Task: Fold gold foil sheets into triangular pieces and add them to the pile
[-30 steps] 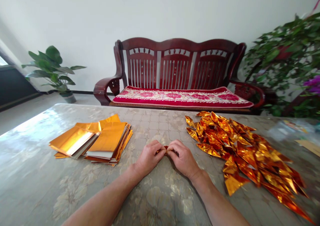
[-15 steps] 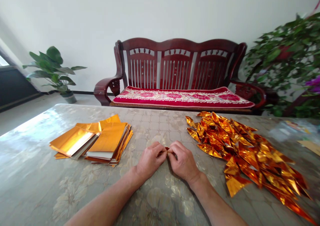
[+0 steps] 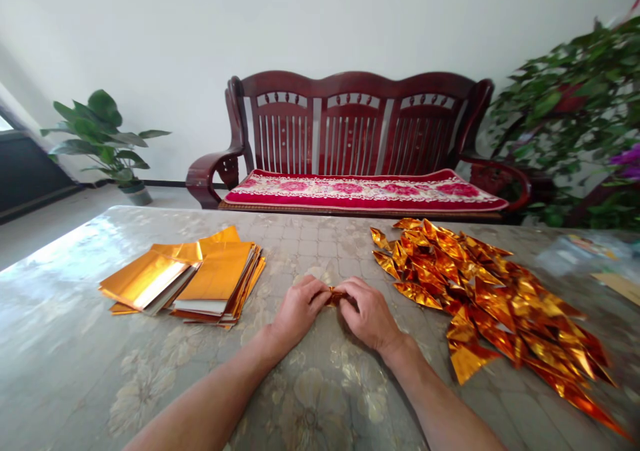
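Note:
Between my hands, over the middle of the table, is a small folded piece of gold foil paper (image 3: 335, 297), mostly covered by my fingers. My left hand (image 3: 300, 308) pinches its left end, fingers closed. On its right end my right hand (image 3: 369, 311) has a matching pinch with thumb and fingers. Stacked gold foil sheets (image 3: 215, 271) with pale undersides lie to the left of my hands. A heap of folded gold foil pieces (image 3: 480, 298), pointed at their ends, spreads out on the right.
A patterned cover lies on the table (image 3: 165, 384). Beyond its far edge stands a dark red wooden bench (image 3: 350, 131) with a floral seat cover (image 3: 370, 190). A clear plastic bag (image 3: 575, 254) rests at the right. Potted plants (image 3: 107, 138) flank the bench.
My fingertips have parted slightly, so more of the gold foil paper shows between them. Both hands keep their pinch near the same spot. The view has shifted a little.

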`<state>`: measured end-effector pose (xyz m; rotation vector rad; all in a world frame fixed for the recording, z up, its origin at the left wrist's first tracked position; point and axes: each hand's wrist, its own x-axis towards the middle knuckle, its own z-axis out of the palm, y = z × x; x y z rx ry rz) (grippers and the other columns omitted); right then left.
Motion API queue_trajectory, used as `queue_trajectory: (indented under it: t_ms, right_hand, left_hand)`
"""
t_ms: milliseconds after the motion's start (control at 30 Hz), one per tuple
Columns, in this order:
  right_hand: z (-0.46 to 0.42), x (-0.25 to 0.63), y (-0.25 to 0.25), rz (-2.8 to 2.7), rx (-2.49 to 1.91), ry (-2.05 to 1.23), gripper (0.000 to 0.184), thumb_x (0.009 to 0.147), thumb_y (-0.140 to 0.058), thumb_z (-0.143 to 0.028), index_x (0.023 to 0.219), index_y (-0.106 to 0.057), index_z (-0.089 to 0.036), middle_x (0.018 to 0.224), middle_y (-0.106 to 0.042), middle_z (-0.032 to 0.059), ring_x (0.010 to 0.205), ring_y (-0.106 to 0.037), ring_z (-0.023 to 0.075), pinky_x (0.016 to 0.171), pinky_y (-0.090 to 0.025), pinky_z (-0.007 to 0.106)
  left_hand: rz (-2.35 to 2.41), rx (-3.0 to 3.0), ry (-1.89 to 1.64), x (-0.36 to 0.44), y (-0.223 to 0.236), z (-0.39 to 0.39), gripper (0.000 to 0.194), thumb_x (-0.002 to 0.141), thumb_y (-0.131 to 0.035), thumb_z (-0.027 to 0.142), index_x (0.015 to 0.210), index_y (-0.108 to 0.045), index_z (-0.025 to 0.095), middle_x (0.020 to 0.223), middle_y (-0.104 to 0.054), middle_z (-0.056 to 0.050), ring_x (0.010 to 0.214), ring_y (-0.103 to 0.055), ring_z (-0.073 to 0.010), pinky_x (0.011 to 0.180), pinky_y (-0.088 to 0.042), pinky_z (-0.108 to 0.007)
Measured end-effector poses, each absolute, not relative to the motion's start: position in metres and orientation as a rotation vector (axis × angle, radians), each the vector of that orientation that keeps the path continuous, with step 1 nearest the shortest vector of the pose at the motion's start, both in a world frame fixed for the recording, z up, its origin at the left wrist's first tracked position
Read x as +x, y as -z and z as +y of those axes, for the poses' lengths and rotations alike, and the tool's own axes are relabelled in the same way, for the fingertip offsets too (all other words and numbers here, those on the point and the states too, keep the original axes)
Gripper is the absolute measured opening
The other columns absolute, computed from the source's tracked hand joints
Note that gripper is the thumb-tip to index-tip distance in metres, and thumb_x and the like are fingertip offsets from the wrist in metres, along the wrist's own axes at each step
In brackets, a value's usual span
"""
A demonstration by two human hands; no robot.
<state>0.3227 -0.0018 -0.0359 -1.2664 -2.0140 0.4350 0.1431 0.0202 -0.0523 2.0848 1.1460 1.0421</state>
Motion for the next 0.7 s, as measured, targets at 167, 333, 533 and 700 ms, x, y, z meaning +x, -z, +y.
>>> queue_trajectory:
  t_ms: [167,333,533,700]
  right_hand:
    - [0.006,0.34,0.035,-1.965,-1.153,-0.65,0.04,0.071,-0.042,-0.005,0.095,-0.071,-0.02,0.094,-0.07,0.004,0.09,-0.063,0.0184,0.084,-0.048,0.028]
    - [0.013,0.351,0.044,-1.932,-1.1,-0.81,0.038,0.072,-0.046,-0.006,0.095,-0.073,-0.021,0.094,-0.072,0.0029,0.088,-0.065,0.0173,0.082,-0.05,0.028]
    - [0.016,0.354,0.051,-1.952,-1.094,-0.785,0.028,0.082,-0.055,-0.013,0.098,-0.075,-0.024,0.092,-0.074,0.0018,0.085,-0.067,0.0162,0.08,-0.052,0.028]
    - [0.015,0.353,0.047,-1.964,-1.059,-0.745,0.025,0.084,-0.059,-0.014,0.098,-0.076,-0.025,0.096,-0.075,0.0024,0.088,-0.068,0.0162,0.083,-0.053,0.028]
  left_hand:
    - [1.113,2.045,-1.043,0.14,0.053,0.025,0.014,0.09,-0.059,0.02,0.083,-0.071,0.02,0.08,-0.064,0.0,0.079,-0.059,-0.0126,0.074,-0.043,-0.022]
    - [1.141,2.003,-1.036,0.14,0.055,0.027,0.016,0.085,-0.059,0.012,0.088,-0.072,0.02,0.081,-0.067,0.0,0.079,-0.062,-0.0131,0.074,-0.045,-0.022]
    - [1.12,2.004,-1.065,0.139,0.058,0.029,0.014,0.085,-0.061,0.012,0.086,-0.072,0.02,0.081,-0.07,0.001,0.078,-0.063,-0.0118,0.074,-0.046,-0.021]
    - [1.142,2.013,-1.074,0.138,0.059,0.027,0.014,0.086,-0.061,0.014,0.085,-0.072,0.021,0.081,-0.072,0.002,0.078,-0.065,-0.0126,0.074,-0.047,-0.022]
